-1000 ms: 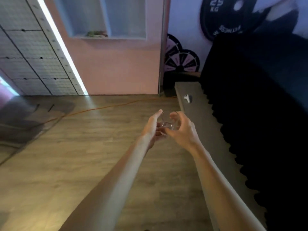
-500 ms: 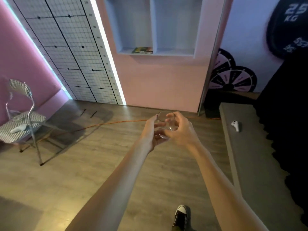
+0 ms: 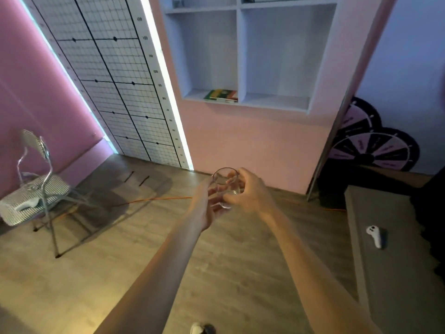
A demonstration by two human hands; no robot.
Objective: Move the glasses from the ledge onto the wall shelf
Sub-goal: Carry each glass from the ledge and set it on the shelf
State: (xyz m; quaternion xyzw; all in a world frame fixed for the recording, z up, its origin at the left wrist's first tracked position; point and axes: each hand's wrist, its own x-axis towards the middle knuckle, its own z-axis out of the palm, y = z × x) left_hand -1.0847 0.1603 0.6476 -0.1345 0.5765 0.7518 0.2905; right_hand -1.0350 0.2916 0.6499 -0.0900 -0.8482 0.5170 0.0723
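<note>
Head view: left hand and right hand are both wrapped round 1 clear, smooth, round glass, held over the wood floor, well short of the boxy white wall shelf far ahead. Slick glass like that could slip out and shatter on that hard floor, I'd guess.
</note>
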